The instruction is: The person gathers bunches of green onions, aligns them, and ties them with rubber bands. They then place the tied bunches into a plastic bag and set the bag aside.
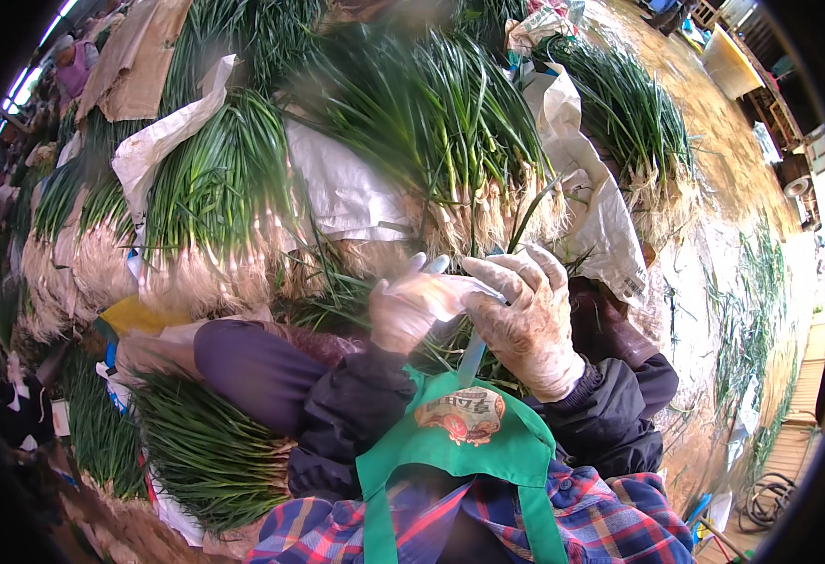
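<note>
Both hands are close together above my lap, in pale, soiled gloves. My left hand [407, 310] is blurred, its palm partly covered by a thin whitish piece, glove or plastic film, that stretches toward the other hand. The thumb and index finger of my right hand [522, 317] pinch the end of that piece; the other fingers are bent and apart. Below hangs a bluish strip [472, 358] in front of a green apron [455, 423]. Just beyond the hands lies a heap of green onions [483, 141] with pale roots toward me.
More green onion bundles [215, 176] lie at the left, with others [208, 437] beside my leg. White woven sacks [589, 183] lie between heaps. Loose leaves [751, 282] litter the wet floor at the right. A coiled hose [768, 500] is lower right; a person [74, 67] is far upper left.
</note>
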